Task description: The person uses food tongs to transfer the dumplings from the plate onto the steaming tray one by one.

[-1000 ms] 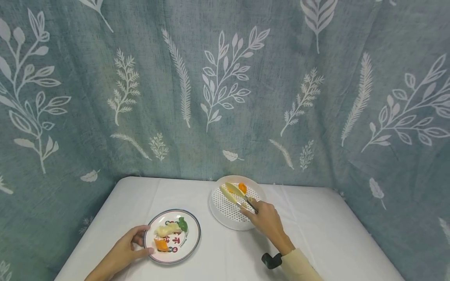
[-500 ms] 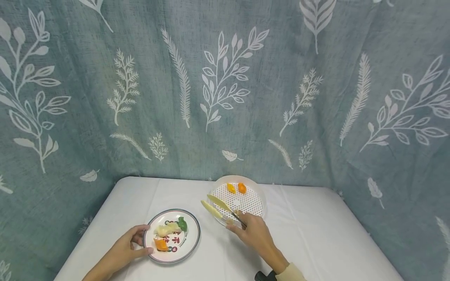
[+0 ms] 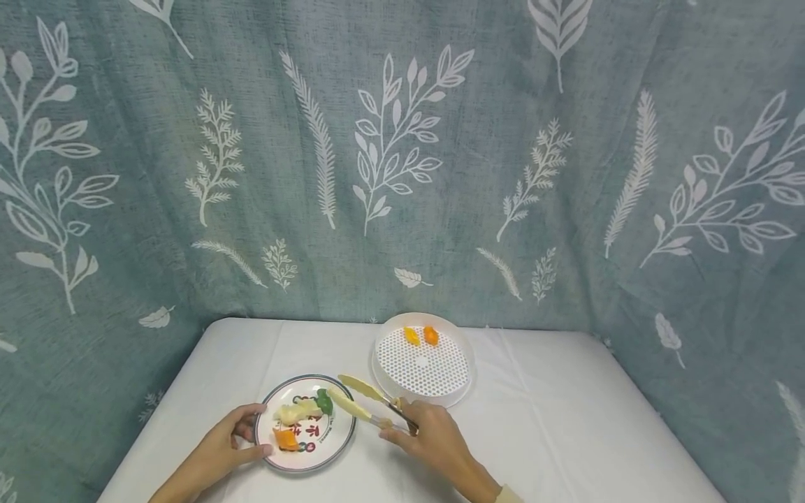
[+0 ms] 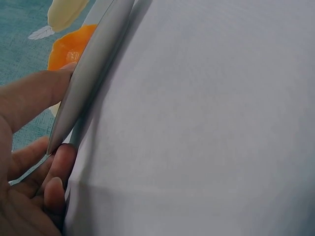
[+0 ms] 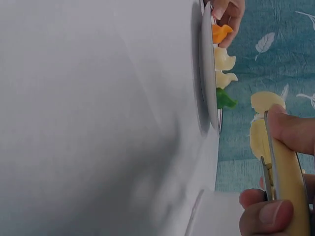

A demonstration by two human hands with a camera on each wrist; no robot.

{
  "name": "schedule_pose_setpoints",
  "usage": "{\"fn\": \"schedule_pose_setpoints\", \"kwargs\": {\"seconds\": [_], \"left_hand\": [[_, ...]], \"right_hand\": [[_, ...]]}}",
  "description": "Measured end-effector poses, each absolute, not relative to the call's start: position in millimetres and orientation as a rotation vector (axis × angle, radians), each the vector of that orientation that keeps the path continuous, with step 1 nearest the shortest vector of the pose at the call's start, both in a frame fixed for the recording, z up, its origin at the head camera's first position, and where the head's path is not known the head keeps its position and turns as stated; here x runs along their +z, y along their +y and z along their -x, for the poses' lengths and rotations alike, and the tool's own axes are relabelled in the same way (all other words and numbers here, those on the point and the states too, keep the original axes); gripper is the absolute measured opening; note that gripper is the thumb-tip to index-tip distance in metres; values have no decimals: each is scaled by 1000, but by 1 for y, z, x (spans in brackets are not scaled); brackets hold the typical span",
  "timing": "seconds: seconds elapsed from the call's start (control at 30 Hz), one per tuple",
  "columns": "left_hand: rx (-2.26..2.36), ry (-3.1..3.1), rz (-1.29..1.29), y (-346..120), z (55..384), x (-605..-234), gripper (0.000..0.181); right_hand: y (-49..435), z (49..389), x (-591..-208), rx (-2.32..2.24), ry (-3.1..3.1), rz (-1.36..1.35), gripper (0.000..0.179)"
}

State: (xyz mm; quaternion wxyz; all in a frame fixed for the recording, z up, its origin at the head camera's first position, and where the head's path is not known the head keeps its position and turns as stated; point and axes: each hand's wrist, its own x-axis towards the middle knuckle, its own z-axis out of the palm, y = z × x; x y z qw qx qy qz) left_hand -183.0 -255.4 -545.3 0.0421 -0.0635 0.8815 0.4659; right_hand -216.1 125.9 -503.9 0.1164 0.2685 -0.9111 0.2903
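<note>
The left hand (image 3: pixel 220 443) pinches the near-left rim of the plate (image 3: pixel 335 449) on the table (image 3: pixel 541 433). The right hand (image 3: pixel 434 436) has its fingers wrapped around the tongs (image 3: pixel 361 387), whose 2 spread tips hang at the plate's right edge, gripping nothing. On the plate lie 1 orange piece (image 3: pixel 286 439), 2 pale pieces (image 3: pixel 292 413) and 1 green piece (image 3: pixel 323 402). Farther back, a white strainer (image 3: pixel 463 342) holds 1 yellow piece (image 3: pixel 411 336) beside 1 bright orange lump (image 3: pixel 430 335); behind hangs a leaf-print curtain (image 3: pixel 339 279).

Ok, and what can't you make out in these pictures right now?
Head: the small lettering on the plate, too small to read.
Left wrist: part of the orange piece, hidden behind the plate's rim.
Right wrist: the handle end of the tongs, cut off by the bottom edge.
</note>
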Motion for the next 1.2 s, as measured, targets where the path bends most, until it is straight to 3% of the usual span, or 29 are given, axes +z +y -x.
{"fn": "schedule_pose_setpoints", "kwargs": {"seconds": [0.1, 0.67, 1.2], "left_hand": [[1403, 2710, 198, -255, 184, -546, 93], [1431, 2707, 165, -255, 186, -546, 92], [1438, 2687, 174, -254, 185, -545, 92]], "right_hand": [[124, 212, -506, 873, -2695, -799, 51], [109, 196, -506, 877, -2802, -856, 72], [103, 184, -506, 908, -2772, -1015, 69]]}}
